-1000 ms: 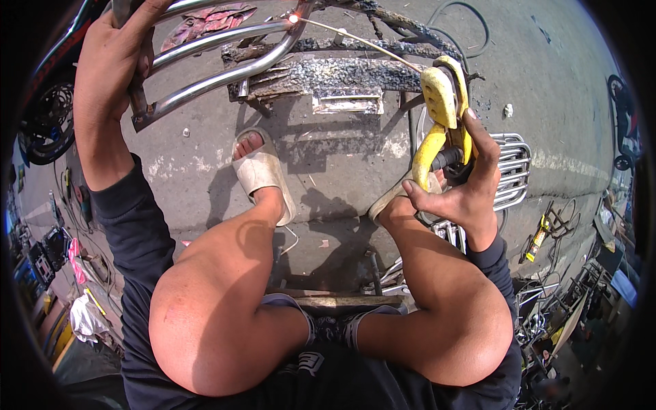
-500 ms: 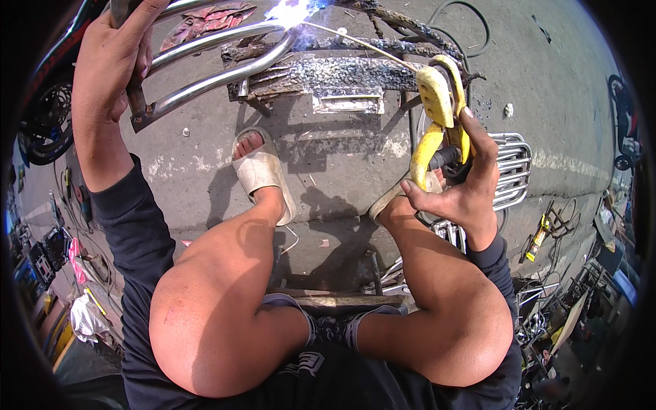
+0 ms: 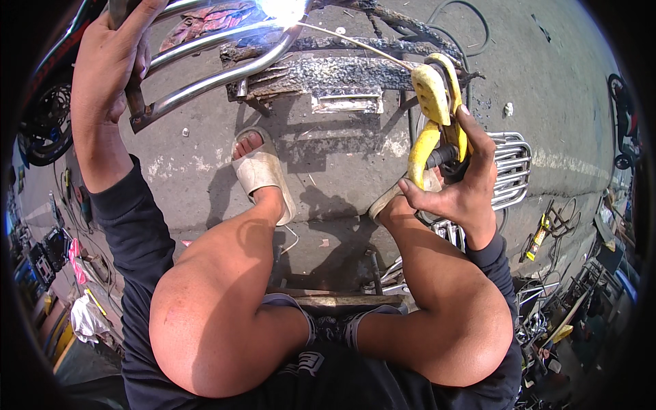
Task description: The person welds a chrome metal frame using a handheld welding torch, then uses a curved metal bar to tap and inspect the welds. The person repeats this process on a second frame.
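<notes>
My left hand (image 3: 109,78) is closed around the dark end bar of a shiny bent metal tube frame (image 3: 198,87) at the upper left. In my right hand (image 3: 471,181) is a yellow electrode holder (image 3: 432,96), gripped by its lower part. A thin welding rod (image 3: 355,46) runs from its jaws up and left to the tubes. At the rod's far end a bright white-blue arc (image 3: 283,8) glares and hides the joint there. The frame rests on a rough, spatter-crusted metal stand (image 3: 321,74).
My sandalled feet (image 3: 263,174) are on the concrete below the stand. A chromed tube rack (image 3: 511,171) lies beyond my right hand. Black cable (image 3: 486,31) loops at the upper right. Metal scraps (image 3: 547,314) crowd the lower right; a motorbike wheel (image 3: 48,123) stands at the left.
The arc and rod tip have shifted slightly left along the tubes. My right hand and the electrode holder have moved a little left too. My left hand stays in place.
</notes>
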